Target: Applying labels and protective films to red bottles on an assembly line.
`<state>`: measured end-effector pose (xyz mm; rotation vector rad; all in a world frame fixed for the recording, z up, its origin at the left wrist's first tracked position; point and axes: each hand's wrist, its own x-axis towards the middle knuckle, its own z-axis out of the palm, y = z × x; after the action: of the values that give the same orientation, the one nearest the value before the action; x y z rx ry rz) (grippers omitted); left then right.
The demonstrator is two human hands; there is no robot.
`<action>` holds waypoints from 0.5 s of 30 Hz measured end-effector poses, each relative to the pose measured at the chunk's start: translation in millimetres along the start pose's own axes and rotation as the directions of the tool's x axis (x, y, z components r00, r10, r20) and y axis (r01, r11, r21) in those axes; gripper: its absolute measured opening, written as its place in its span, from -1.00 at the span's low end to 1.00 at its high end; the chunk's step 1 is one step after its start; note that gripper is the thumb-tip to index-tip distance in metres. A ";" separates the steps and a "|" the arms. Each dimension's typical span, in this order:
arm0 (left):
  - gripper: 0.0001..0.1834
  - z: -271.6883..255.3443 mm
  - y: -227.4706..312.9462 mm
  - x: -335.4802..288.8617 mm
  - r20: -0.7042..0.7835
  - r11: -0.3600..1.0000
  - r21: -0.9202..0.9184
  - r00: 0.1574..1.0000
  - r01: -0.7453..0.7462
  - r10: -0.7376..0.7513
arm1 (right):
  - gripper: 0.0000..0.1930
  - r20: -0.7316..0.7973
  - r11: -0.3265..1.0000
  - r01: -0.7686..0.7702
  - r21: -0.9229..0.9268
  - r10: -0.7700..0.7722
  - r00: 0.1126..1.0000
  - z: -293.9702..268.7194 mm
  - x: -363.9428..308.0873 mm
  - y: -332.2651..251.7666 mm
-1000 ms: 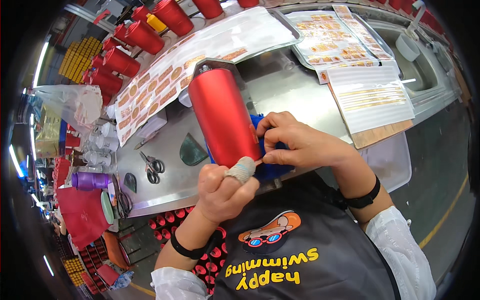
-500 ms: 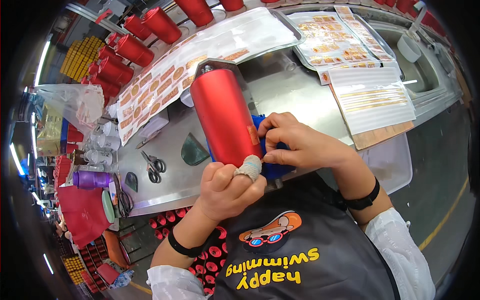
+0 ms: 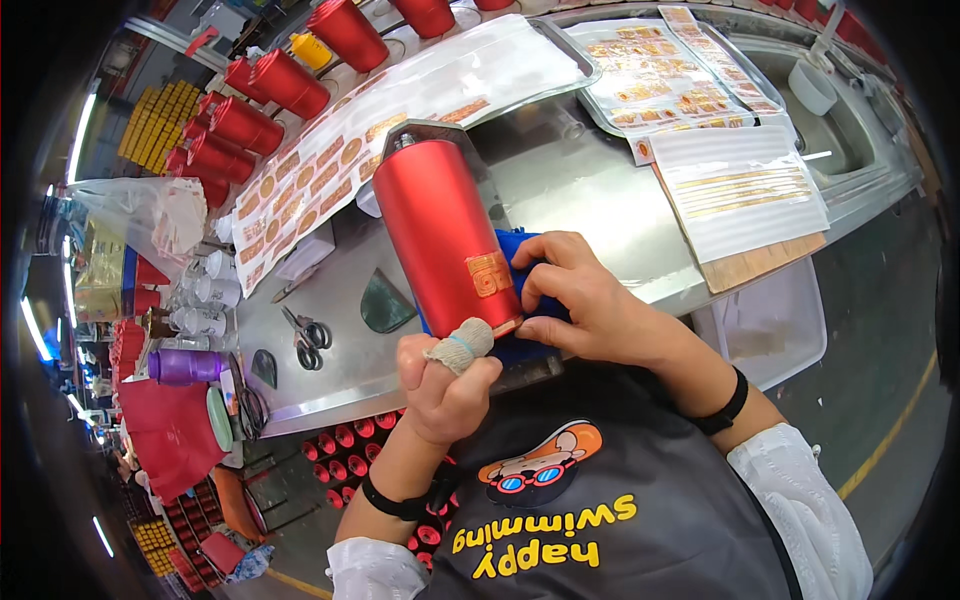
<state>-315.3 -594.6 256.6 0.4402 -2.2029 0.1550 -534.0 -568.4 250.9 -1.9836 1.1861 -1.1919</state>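
Nearest, at the bottom of the frame, we list one dark apron (image 3: 540, 520) with a cartoon print. Above it, one left hand (image 3: 440, 385), fingers folded into a loose fist, one of them wrapped in a beige cloth cover (image 3: 462, 346) that rests against the near end of a red cylinder; what lies inside the curl we cannot tell. To its right, one right hand (image 3: 585, 305), half open, thumb apart from the bent fingers, its tips just beside the cylinder's near right edge; we cannot tell whether it pinches anything. Item: the red cylinder (image 3: 430, 215), lying at a slant in the centre of the frame, bearing a square gold decal (image 3: 488, 274). Beneath it, we note a blue cloth (image 3: 512, 242). Left of centre: one dark green flat piece (image 3: 386, 303), one pair of scissors (image 3: 307, 340). Further off, at upper right, a white sheet with gold strips (image 3: 740, 200); at upper centre, a white sheet of decals (image 3: 480, 65). Farthest, at upper left, several red canisters (image 3: 290, 82) and one yellow bottle (image 3: 311, 50).
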 end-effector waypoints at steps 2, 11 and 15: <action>-0.66 -5.1 -0.7 4.8 0.083 0.999 0.029 0.996 -0.028 0.026 | -0.74 0.004 1.000 0.005 -0.001 -0.005 1.000 0.3 0.4 0.3; -0.66 -9.8 2.3 -0.6 0.116 0.751 -0.404 0.843 0.523 -0.525 | -0.71 0.052 0.455 -0.272 0.848 0.440 0.897 -22.1 -19.0 -18.8; -0.70 -4.9 6.7 -4.8 0.099 0.690 -0.454 0.801 0.564 -0.590 | -0.69 0.147 0.668 -0.390 0.633 0.391 0.909 -24.2 -21.8 -13.1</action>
<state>-311.5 -585.8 256.2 0.8187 -1.8503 -0.6899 -554.9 -543.0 263.4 -1.1263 0.9432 -1.1599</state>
